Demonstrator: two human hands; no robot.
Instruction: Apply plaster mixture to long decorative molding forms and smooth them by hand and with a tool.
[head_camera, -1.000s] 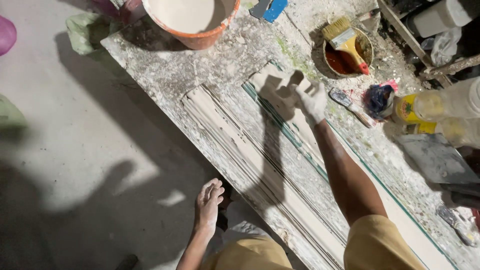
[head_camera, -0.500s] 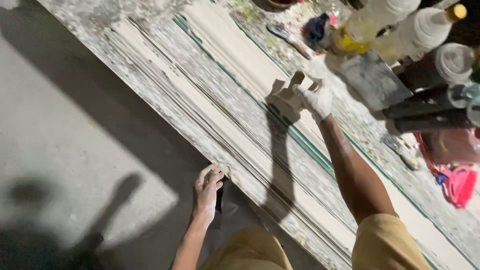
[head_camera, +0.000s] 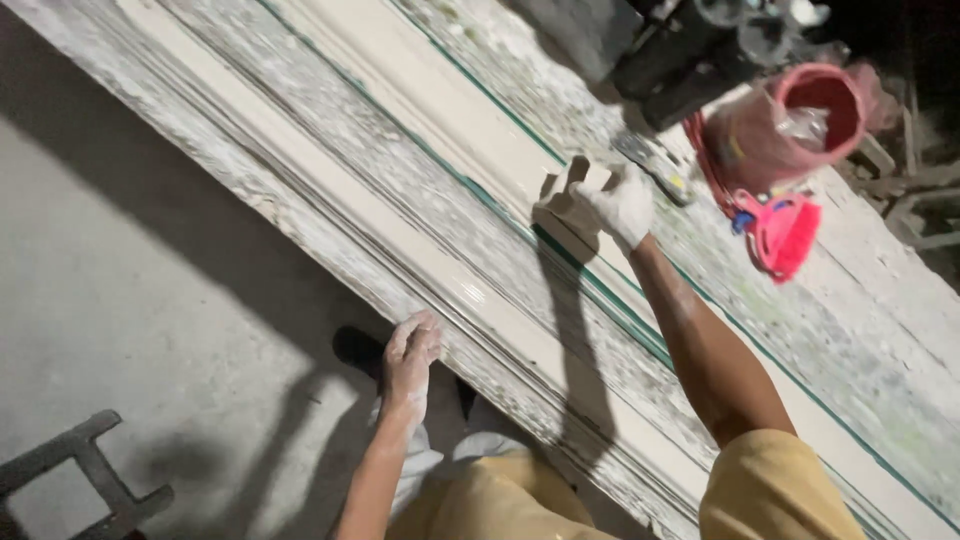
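A long plaster-covered workbench (head_camera: 330, 190) runs diagonally across the view, with a pale moulded plaster strip (head_camera: 420, 80) lying along it. My right hand (head_camera: 615, 200), white with plaster, grips a wooden profile tool (head_camera: 562, 205) pressed onto the strip. My left hand (head_camera: 410, 355), also plaster-smeared, hangs just below the bench's near edge with its fingers loosely curled and nothing in it. It is close to the edge; whether it touches it I cannot tell.
A red bucket (head_camera: 800, 115) and a pink brush (head_camera: 785, 230) lie on the bench at the upper right. Dark cylinders (head_camera: 690, 60) stand behind them and a small scraper (head_camera: 655, 165) lies near my right hand. A metal frame (head_camera: 80, 480) stands on the concrete floor, lower left.
My right hand has slid the wooden tool further along the strip, away from the orange tub and paint pots. My left hand has followed along the bench's near edge.
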